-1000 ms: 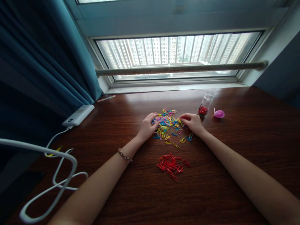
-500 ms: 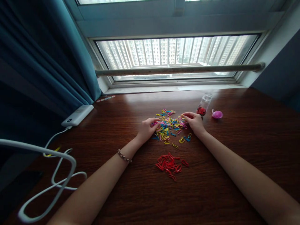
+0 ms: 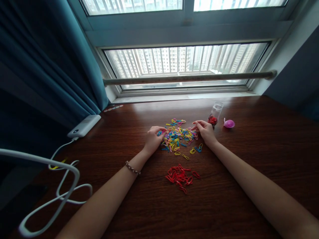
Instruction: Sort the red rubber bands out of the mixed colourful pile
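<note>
A pile of small plastic stitch markers [image 3: 178, 136] in yellow, blue and pink lies on the brown wooden table. My left hand [image 3: 154, 137] is at the pile's left edge, thumb and index finger closed together; blue shows in the gap behind their tips, and what they pinch is too small to name. At the right edge rests my right hand [image 3: 204, 131], fingertips touching the markers, thumb and index slightly apart with nothing clearly between them. Nearer me is a separate heap of red stitch markers [image 3: 179, 176].
A clear jar [image 3: 216, 111] with red pieces inside stands behind my right hand, beside a pink lid-like piece [image 3: 229, 123]. To the left, a white power bank [image 3: 84, 126] has a white cable [image 3: 63, 186] looping over the table. A blue curtain [image 3: 50, 59] hangs at the left, before the window.
The camera view has tilted up slightly. My right fingertips have parted from a pinch on a yellow marker at the pile's edge. My left fingers have shifted slightly over the pile's left side.
</note>
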{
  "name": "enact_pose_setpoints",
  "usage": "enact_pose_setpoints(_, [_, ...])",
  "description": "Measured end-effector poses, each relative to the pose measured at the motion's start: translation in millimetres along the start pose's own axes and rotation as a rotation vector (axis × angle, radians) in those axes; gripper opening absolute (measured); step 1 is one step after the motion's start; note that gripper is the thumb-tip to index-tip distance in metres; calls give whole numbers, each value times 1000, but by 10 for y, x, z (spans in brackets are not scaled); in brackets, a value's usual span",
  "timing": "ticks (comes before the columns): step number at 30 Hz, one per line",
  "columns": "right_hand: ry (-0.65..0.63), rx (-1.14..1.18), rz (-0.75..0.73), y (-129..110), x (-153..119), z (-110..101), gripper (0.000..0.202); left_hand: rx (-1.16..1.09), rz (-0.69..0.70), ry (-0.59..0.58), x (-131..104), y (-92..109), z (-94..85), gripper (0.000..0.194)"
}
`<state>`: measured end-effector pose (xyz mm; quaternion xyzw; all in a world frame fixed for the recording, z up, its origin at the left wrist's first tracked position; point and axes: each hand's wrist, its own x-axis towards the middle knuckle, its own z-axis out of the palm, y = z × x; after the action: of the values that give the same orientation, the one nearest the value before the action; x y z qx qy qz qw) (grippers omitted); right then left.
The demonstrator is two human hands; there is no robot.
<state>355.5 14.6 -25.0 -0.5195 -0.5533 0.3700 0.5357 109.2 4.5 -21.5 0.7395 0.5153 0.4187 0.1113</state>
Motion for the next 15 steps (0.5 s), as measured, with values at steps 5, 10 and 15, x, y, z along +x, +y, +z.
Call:
enact_pose_setpoints(5, [-11,-56,-54,1,-14,4,41,-26,0,16,22,-44,4,9])
enact_pose_setpoints(10, [-11,-117,-103,-31,-33,11,37,-139,-154,28,33,-72,18,19])
enact_pose_setpoints(15, [-19,-179,-161,-61,-43,15,30,57,-36,-162,15,11,54,21])
